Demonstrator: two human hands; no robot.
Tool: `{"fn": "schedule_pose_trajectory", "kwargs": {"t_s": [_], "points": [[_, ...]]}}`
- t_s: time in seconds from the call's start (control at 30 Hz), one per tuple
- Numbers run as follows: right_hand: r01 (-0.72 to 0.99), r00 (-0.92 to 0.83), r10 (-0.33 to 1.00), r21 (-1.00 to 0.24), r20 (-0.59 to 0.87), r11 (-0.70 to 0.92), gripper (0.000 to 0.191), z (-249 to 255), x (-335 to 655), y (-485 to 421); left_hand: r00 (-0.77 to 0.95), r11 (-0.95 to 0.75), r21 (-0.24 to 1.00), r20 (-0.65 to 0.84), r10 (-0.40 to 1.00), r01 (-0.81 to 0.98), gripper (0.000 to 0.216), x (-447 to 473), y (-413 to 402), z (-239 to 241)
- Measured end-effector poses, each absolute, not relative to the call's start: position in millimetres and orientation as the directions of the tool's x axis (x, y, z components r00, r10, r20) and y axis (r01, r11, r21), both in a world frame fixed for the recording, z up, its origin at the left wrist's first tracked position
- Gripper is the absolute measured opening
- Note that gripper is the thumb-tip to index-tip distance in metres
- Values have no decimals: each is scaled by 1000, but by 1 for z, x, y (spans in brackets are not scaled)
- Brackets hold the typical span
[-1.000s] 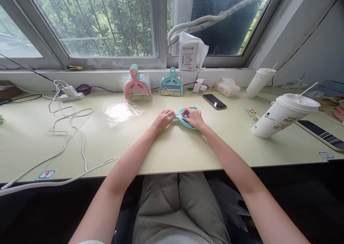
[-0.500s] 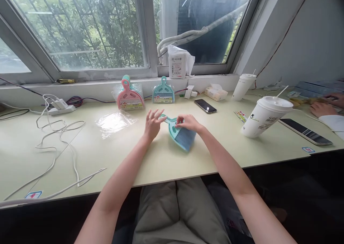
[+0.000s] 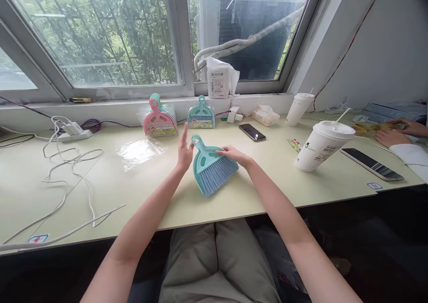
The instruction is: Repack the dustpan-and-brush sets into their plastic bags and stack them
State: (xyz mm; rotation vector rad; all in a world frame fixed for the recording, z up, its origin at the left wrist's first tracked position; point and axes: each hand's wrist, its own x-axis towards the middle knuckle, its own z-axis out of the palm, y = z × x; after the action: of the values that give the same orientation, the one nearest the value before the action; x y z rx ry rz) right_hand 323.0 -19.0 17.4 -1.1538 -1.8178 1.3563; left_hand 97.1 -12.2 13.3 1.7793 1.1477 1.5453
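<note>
One teal brush set (image 3: 207,159), pinched at its edge

The right hand (image 3: 233,154) pinches the set's right side between thumb and fingers. The left hand (image 3: 184,151) stands beside the handle, fingers straight and together; whether it touches, I cannot tell. The set is between them at the table (image 3: 267,174), bristles nearest the person. Clear plastic (image 3: 140,152) lies left.

A pale table (image 3: 133,200) carries clear plastic wrapping (image 3: 139,151), two phones (image 3: 252,132) and two white cups (image 3: 319,149). White cables (image 3: 78,171) sprawl across its left part.
</note>
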Motion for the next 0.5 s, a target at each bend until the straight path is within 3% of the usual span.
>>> {"fn": "schedule_pose_trajectory", "kwargs": {"t_s": [0.07, 0.13, 0.2, 0.3, 0.33, 0.4, 0.43, 0.5], "points": [[190, -295, 956, -981, -9, 49, 48, 10, 320, -13, 133, -238, 971, 239, 962, -22, 53, 103, -9, 9], [128, -148, 989, -991, 17, 36, 50, 3, 319, -6, 358, 28, 988, 29, 933, -153, 61, 105, -7, 1], [132, -123, 992, -991, 17, 33, 51, 1, 325, 1, 466, 129, 977, -35, 884, -170, 55, 105, -7, -7], [249, -212, 977, -968, -13, 41, 51, 3, 356, 11, 424, 117, 980, -38, 905, -164, 48, 101, -10, -12], [294, -161, 987, -953, 26, 73, 51, 4, 372, 15, 394, 116, 979, -41, 918, -169, 48, 100, -10, -11], [477, 245, 945, -876, 218, 78, 48, 2, 409, 21, 320, 132, 967, -57, 946, -219, 46, 97, -10, -7], [597, 432, 842, -802, 323, 2, 44, -2, 429, 23, 274, 144, 954, -69, 959, -264, 44, 96, -9, -5], [739, 607, 638, -633, 475, -232, 42, -16, 466, 26, 176, 152, 918, -91, 980, -367, 41, 95, -6, 0]]}}
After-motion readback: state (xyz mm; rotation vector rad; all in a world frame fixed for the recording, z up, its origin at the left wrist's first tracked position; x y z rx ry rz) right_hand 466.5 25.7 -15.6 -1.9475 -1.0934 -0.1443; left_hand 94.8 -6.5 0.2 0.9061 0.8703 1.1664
